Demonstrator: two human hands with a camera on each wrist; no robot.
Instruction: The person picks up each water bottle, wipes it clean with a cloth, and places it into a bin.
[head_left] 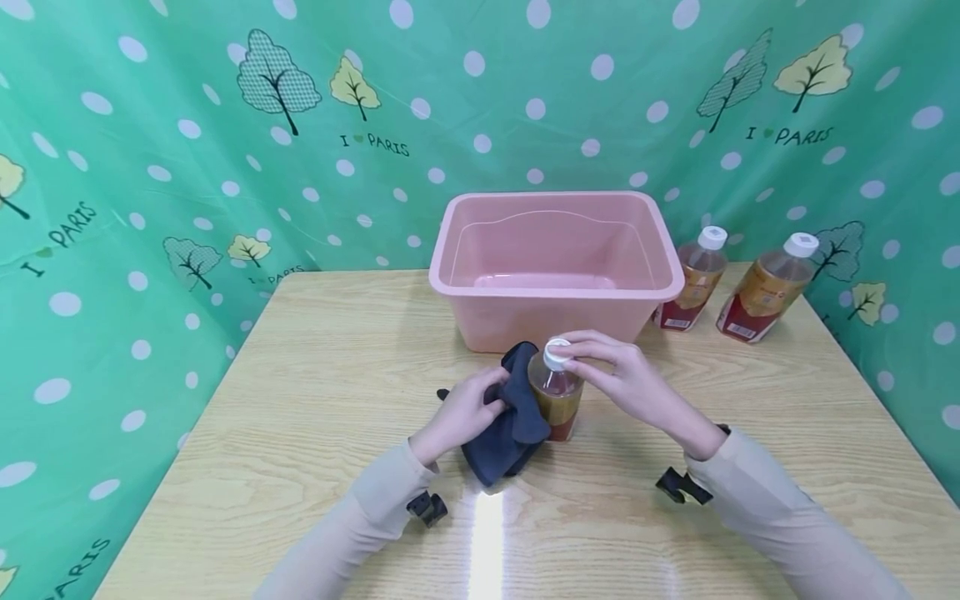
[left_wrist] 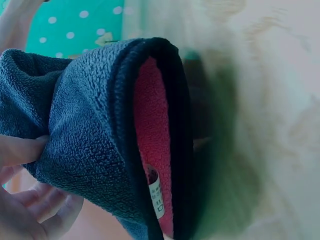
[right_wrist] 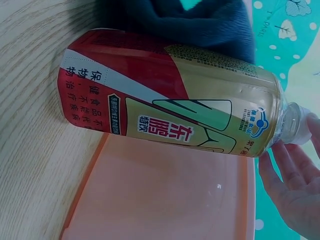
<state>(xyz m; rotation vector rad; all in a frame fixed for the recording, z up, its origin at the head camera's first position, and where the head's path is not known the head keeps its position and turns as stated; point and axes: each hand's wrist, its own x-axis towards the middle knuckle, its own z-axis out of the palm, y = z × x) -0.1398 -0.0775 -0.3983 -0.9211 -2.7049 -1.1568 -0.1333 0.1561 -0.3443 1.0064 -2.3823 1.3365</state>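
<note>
A plastic drink bottle (head_left: 557,398) with a red and gold label stands upright on the table in front of the pink bin. My right hand (head_left: 617,373) pinches its white cap (head_left: 557,353) between thumb and fingers; the right wrist view shows that hand (right_wrist: 295,185) at the bottle's neck. My left hand (head_left: 468,410) grips a dark blue-grey cloth (head_left: 504,433), which lies against the bottle's left side. In the left wrist view, the thumb and fingers (left_wrist: 22,150) pinch a fold of the cloth (left_wrist: 90,120), and a pink-red inner face shows along its edge.
Behind the bottle stands a pink plastic bin (head_left: 555,312). Two more capped bottles, a nearer one (head_left: 767,287) and another (head_left: 692,279) beside the bin, stand at the back right of the wooden table (head_left: 322,400). A green dotted curtain (head_left: 420,100) hangs behind.
</note>
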